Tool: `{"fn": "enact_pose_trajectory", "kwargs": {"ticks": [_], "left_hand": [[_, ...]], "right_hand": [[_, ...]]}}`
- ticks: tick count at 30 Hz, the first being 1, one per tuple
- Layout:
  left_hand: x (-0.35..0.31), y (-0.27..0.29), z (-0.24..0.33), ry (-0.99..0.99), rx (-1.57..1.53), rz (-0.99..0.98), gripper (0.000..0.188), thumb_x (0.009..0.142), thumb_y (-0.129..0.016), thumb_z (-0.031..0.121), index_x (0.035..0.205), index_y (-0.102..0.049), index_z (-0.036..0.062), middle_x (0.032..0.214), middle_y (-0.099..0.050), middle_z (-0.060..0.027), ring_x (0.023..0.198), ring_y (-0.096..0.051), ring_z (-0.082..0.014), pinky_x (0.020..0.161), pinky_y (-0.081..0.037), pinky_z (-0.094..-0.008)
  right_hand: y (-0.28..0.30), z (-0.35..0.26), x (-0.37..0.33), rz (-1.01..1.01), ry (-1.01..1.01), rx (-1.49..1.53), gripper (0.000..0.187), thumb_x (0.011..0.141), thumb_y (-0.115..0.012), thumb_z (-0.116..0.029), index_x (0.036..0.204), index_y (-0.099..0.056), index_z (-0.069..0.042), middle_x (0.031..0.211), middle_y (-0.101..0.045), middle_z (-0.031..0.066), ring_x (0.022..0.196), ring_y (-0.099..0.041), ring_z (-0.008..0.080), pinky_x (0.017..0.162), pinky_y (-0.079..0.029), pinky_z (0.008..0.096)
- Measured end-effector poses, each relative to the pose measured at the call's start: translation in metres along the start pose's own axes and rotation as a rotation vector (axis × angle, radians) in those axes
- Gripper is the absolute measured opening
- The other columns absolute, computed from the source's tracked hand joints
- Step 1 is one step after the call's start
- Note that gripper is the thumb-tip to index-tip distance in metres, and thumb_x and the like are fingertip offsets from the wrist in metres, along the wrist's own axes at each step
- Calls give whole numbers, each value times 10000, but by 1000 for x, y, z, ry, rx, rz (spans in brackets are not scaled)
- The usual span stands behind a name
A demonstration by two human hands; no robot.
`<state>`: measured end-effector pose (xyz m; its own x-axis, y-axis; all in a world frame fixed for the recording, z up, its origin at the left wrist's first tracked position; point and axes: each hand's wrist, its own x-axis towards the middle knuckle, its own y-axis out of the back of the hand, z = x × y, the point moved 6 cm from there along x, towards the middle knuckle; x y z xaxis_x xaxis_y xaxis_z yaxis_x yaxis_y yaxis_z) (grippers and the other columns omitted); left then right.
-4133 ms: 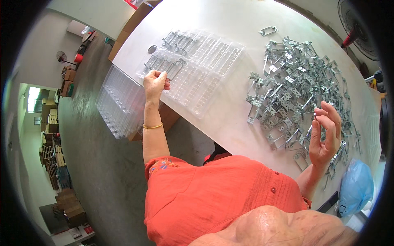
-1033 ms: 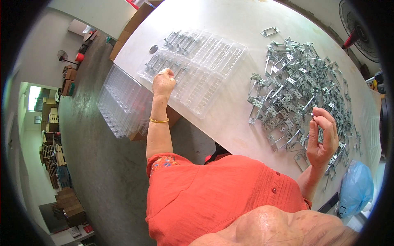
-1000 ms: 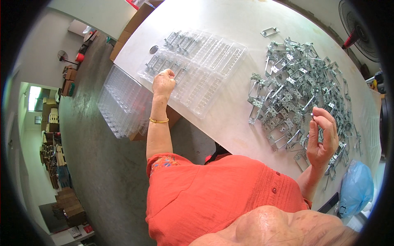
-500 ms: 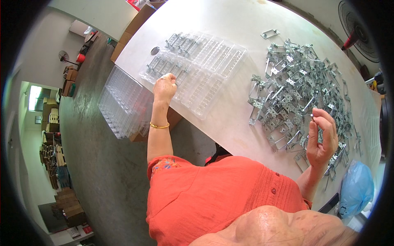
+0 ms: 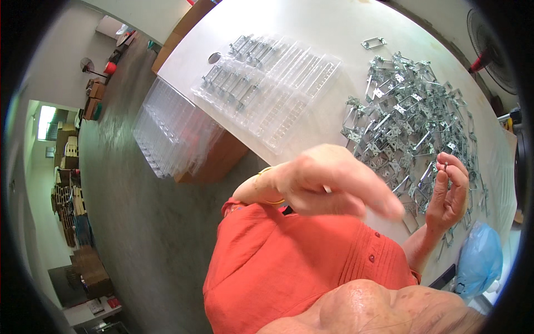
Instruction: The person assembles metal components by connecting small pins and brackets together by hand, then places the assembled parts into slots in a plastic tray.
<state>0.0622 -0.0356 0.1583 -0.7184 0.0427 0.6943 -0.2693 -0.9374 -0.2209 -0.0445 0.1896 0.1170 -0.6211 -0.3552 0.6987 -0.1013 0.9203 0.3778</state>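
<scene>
Work in hand: metal brackets go from a loose pile into the slots of a clear tray on the white table.
Right hand: raised at the near edge of the pile, thumb and fingertips pinching one small metal piece; the rest of that piece is too small to make out.
Left hand: lifted off the table, close to the camera and blurred, fingers loosely spread toward the right hand; I cannot tell whether it holds anything.
Tray: lies well beyond the left hand, nowhere near either grip.
Done: two groups of slots at the tray's far left end hold brackets, lying in rows.
Left: the larger part of the tray, toward the pile, shows bare slots; I judge the filling to be well under half done.
Pile: a wide heap of brackets spreads beyond and around the right hand, so plenty of stock remains.
Stray bracket: lies alone beyond the pile.
Spare trays: a clear stack stands beside the table, past the left hand, seemingly unfilled.
</scene>
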Motion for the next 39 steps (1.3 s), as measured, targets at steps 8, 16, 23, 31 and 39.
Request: {"fn": "enact_pose_trajectory", "kwargs": {"ticks": [8,16,23,31,39], "left_hand": [[24,-35,-3,-166,-367,-319,204,962,-617,3,1144,-705,29,868,-685,-129,616,-619,-260,518,-458,-342],[22,-47,-13,47,-389,-484,384,913,-723,102,626,-471,65,557,-406,-53,419,-414,-284,400,-283,-379],[26,-48,-12,32,-376,-459,380,930,-705,111,630,-475,73,556,-430,-42,417,-440,-275,396,-289,-379],[22,-47,-13,-56,-328,-529,228,955,-616,7,1131,-752,56,694,-566,-49,555,-549,-217,491,-425,-333],[29,-45,-10,-187,-451,-444,238,955,-609,0,1133,-753,66,701,-574,-51,554,-550,-217,490,-428,-333]], "right_hand": [[1,2,-1,31,3,33,91,962,-591,48,1051,-608,42,1107,-675,224,997,-678,252,827,-586,319],[3,1,-3,12,-18,27,100,967,-583,50,1063,-608,40,1111,-673,226,1002,-678,254,831,-588,320],[9,-3,-3,29,-41,22,95,972,-586,39,1064,-610,35,1109,-675,220,1008,-678,253,833,-590,320],[2,2,-4,11,-44,54,90,969,-591,39,1057,-611,34,1100,-678,216,1007,-678,248,842,-586,326],[7,-2,-2,16,-58,47,94,968,-590,44,1059,-612,33,1107,-676,216,1011,-674,246,852,-579,325]]}}
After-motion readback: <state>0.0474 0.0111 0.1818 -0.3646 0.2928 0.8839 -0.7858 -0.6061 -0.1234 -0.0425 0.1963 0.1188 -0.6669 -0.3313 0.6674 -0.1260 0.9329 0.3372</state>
